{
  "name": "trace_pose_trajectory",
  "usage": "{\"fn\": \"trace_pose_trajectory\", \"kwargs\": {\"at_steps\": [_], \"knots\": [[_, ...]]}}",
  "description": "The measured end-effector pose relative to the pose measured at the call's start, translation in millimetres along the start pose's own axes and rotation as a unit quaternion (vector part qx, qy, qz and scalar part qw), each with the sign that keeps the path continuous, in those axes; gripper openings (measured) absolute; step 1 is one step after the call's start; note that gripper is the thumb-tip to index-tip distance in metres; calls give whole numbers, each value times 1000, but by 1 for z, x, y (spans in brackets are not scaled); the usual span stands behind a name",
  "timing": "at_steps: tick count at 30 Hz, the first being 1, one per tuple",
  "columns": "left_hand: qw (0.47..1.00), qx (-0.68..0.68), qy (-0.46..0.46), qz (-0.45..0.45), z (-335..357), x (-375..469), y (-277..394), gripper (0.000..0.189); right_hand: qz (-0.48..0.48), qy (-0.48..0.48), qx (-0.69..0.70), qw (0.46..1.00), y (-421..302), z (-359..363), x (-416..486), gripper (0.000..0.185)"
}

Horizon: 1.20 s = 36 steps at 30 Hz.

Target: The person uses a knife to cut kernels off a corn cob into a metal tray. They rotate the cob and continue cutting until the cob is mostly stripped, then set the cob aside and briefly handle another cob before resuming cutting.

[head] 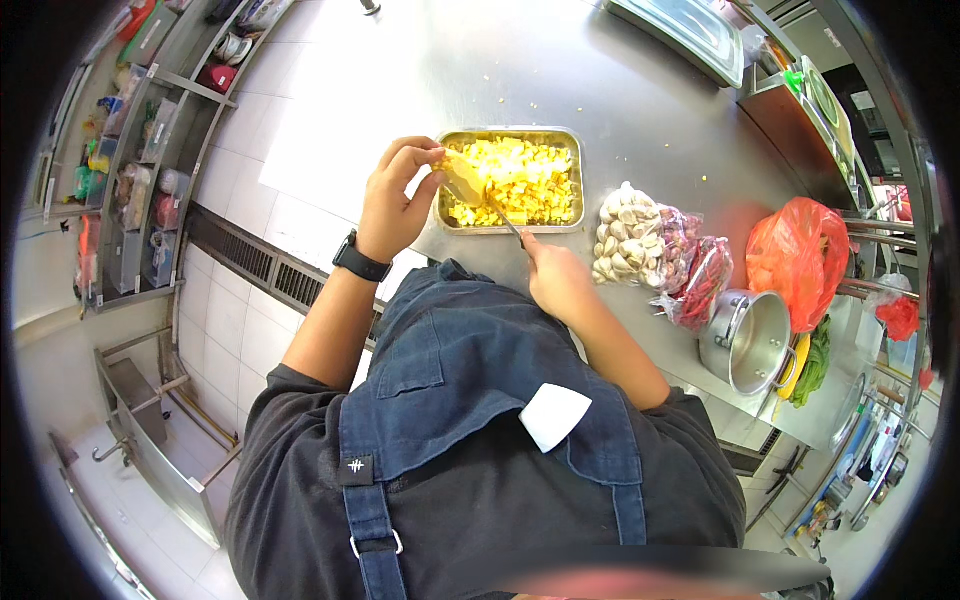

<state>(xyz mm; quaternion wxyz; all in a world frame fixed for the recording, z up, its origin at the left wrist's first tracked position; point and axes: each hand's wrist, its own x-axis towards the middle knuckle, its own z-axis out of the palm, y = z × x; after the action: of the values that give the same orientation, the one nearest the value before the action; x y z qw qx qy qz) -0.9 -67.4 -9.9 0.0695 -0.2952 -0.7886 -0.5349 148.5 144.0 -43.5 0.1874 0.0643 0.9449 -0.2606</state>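
A rectangular metal tray [578, 180] on the steel table holds many small diced yellow pieces [529, 184]. Over its left part my left hand [405, 184] pinches a flat, pale yellow slab [463, 178] between thumb and fingers, tilted above the dice. My right hand [559, 277] is at the tray's near edge, closed round the handle of a knife [510, 223]. The knife's blade points up and left to the slab's lower end; whether it touches the slab I cannot tell. Part of the handle is hidden in the hand.
Right of the tray lie garlic bulbs [628, 236] and dried red chillies [703, 281] in clear plastic bags, a red plastic bag [799, 259], a metal pot [757, 341] and green leafy vegetables [814, 367]. A lidded container [682, 34] stands at the far right. Crumbs dot the steel table [637, 127].
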Motion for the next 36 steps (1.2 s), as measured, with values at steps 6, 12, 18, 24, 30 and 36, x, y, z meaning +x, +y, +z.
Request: {"fn": "trace_pose_trajectory", "kwargs": {"at_steps": [6, 12, 18, 24, 30, 36], "knots": [[998, 4, 48, -34, 12, -4, 12, 16, -81, 163, 78, 980, -33, -35, -24, 51], [996, 76, 44, 6, 15, 0, 29, 12, -110, 164, 58, 979, -51, -50, -33, 53], [997, 72, 15, 11, 16, 0, 31, 12, -112, 157, 65, 979, -53, -38, -10, 55], [997, 65, 16, 42, 17, 0, 27, 13, -81, 148, 27, 985, -51, -20, 10, 57], [995, 95, 22, 25, 13, 2, 22, 13, -78, 154, 18, 985, -45, -7, 18, 59], [996, 78, 17, 28, 9, 1, 21, 12, -74, 116, 21, 990, -37, 5, 29, 60]]}}
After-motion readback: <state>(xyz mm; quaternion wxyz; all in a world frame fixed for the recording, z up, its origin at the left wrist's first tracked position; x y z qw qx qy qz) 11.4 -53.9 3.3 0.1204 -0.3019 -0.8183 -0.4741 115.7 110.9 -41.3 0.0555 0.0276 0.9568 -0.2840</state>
